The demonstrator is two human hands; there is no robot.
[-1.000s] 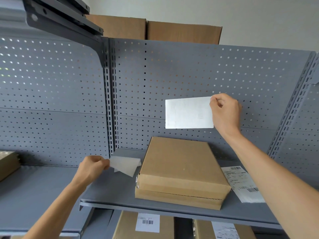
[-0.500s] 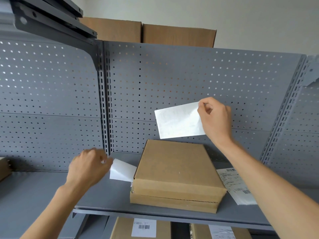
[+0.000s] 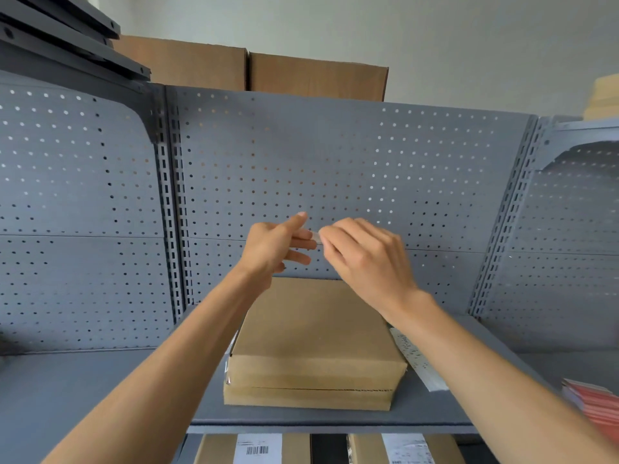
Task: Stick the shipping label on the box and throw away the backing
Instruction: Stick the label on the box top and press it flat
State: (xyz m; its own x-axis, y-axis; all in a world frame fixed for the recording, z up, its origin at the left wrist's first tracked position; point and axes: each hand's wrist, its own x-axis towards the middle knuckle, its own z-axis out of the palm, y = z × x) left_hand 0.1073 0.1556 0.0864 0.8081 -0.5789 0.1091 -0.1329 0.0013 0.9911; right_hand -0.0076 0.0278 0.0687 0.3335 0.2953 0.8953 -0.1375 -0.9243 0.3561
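Grey perforated metal back panel (image 3: 335, 169) behind grey metal shelf (image 3: 100, 390); two brown cardboard cartons (image 3: 254, 72) above the panel; printed paper sheet (image 3: 418, 363) lying on shelf; red stack (image 3: 593, 403) at right edge; labelled cartons (image 3: 258, 448) on the level below.

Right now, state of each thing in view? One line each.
Left hand: raised above the box, fingers meeting the right hand's.
Right hand: raised, fingertips pinched on a thin pale edge, probably the label.
Label: only a sliver shows between the fingertips; not on the box.
Box: closed, flat on the shelf, top bare.
Loose printed sheet: flat on the shelf, right of the box.
Shelf: carrying the box.
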